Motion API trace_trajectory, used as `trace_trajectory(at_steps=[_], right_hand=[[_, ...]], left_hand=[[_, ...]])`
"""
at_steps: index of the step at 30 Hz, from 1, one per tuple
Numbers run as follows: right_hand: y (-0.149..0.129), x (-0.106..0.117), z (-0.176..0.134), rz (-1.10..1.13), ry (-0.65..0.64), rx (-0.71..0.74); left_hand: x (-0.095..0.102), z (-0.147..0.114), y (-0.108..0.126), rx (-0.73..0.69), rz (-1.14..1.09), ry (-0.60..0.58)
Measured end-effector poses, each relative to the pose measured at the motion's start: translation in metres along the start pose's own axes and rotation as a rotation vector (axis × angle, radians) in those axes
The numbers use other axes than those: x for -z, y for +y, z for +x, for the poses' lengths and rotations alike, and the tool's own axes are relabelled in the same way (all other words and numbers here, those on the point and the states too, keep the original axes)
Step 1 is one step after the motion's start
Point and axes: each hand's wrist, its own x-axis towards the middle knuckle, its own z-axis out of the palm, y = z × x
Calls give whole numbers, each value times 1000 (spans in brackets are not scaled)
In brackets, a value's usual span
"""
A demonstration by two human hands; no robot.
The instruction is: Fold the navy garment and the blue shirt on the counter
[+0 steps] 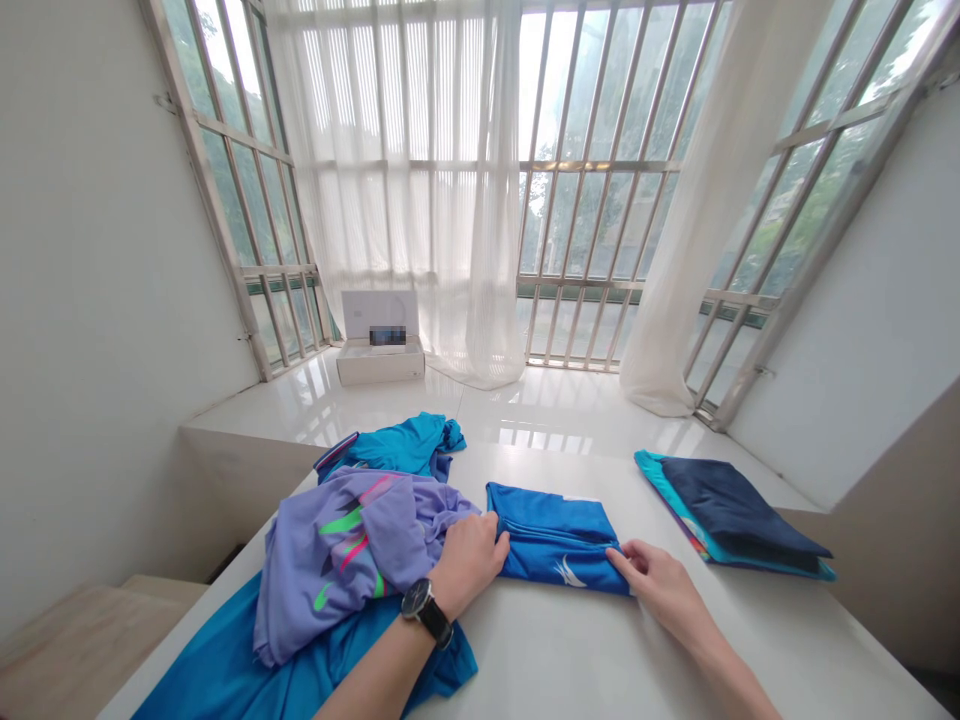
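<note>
A royal-blue garment [555, 535] with a white logo lies on the white table in a flat folded rectangle, a fold line running along its length. My left hand [471, 558], with a black-strapped watch [426, 608] on the wrist, grips its left edge with curled fingers. At the right edge, my right hand [654, 578] pinches the cloth between thumb and fingers. Just left of my left hand, a crumpled lilac shirt [300, 575] with pink and green marks lies over a teal-blue garment [225, 650].
Another bunched teal garment [409, 440] lies behind the lilac shirt. Folded navy and turquoise clothes [739, 505] are stacked at the right. An open white box [381, 366] stands on the window ledge [570, 400], before white curtains [480, 200] and barred windows.
</note>
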Motion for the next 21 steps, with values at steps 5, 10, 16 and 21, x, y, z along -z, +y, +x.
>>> trace_trajectory(at_steps=[5,10,16,21], right_hand=[[-5,0,-2,13,48,13],[-5,-2,-3,2,56,13],[-1,-5,-2,-12,61,8],[0,-5,-2,-27,45,-4]], left_hand=[[2,0,1,8,4,-6],[6,-1,4,12,37,-8],[7,-2,6,7,52,-18],[6,-2,7,3,62,-16]])
